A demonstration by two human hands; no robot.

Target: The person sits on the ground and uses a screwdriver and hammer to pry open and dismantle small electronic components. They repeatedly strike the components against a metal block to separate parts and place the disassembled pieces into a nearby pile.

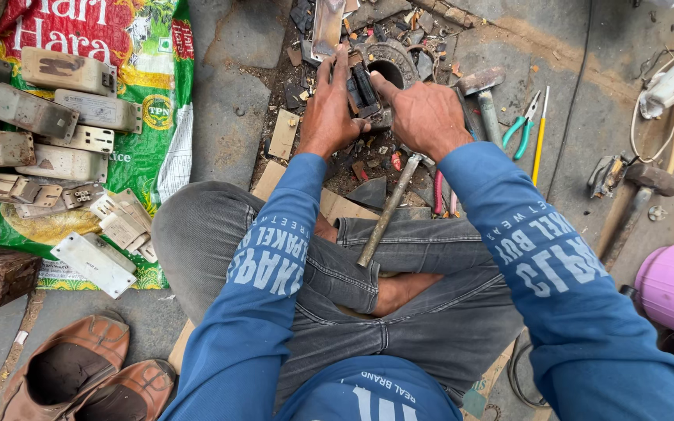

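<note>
Printed sack (150, 101), spread on the ground at the person's left, carried about 12 worn metal casings (29, 109). 1 hammer (390, 206) leaned on the lap. Left hand (329, 113) and right hand (427, 117) were both closed around 1 small dark component (363, 92), held above a metal ring (390, 66). Judged best practice: firm 2-sided grip, fingertips clear of the seam.
</note>
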